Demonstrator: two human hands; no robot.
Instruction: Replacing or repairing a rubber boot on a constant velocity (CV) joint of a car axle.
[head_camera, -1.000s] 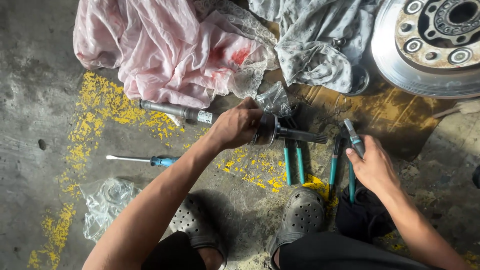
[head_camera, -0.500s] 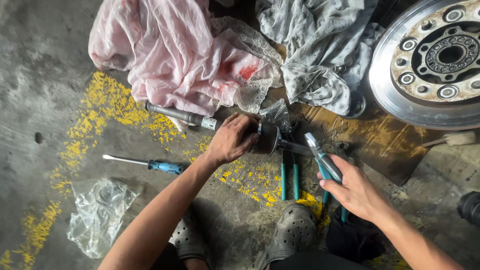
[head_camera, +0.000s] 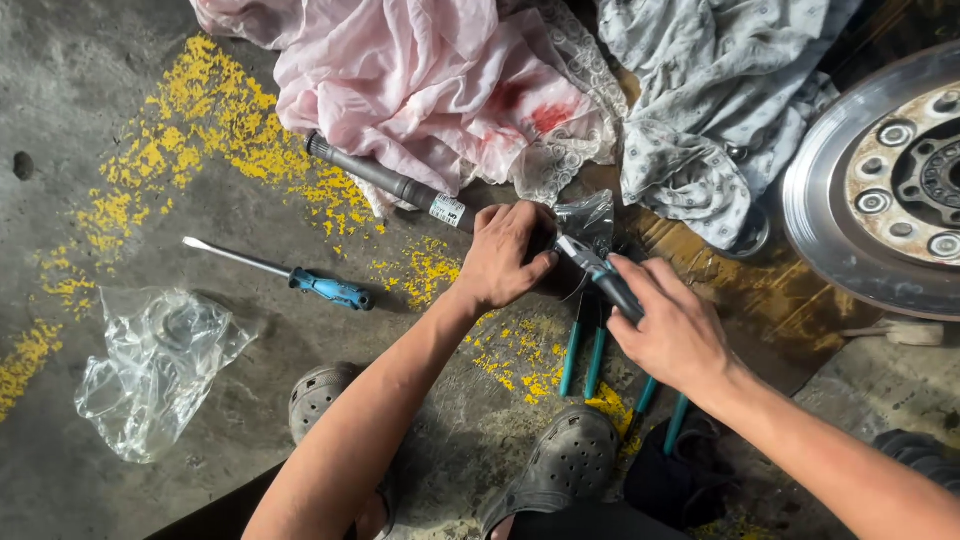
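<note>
Down on the stained concrete floor (head_camera: 120, 120), the left hand (head_camera: 505, 258) closes over a dark round part at the end of a grey metal shaft (head_camera: 385, 182). Just beside it, the right hand (head_camera: 672, 330) grips blue-handled pliers (head_camera: 598, 272), jaws against that part.
</note>
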